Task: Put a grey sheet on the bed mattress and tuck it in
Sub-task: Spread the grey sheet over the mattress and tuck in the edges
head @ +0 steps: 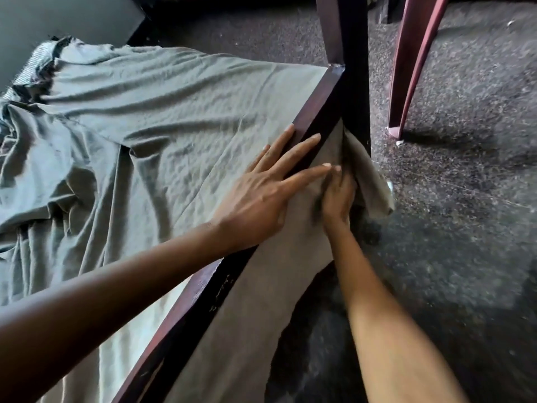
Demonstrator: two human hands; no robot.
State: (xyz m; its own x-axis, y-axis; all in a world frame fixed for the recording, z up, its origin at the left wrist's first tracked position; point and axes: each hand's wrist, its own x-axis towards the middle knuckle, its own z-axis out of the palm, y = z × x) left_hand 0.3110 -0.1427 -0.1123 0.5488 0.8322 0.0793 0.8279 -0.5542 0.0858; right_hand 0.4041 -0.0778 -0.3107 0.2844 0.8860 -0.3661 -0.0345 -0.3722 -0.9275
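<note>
The grey sheet [162,117] lies wrinkled over the mattress, and one part of it hangs over the dark wooden side rail [315,112] toward the floor. My left hand [261,193] lies flat with straight fingers across the sheet and the rail, fingertips pointing at the corner post. My right hand [338,196] is below the rail on the outer side, fingers curled into the hanging sheet edge beside the post. A loose flap of the sheet [374,187] droops to the right of that hand.
A dark wooden bedpost [345,33] rises at the bed's corner. A reddish chair leg [406,68] stands on the dark speckled carpet [465,199] to the right. A grey wall [58,16] sits at the upper left.
</note>
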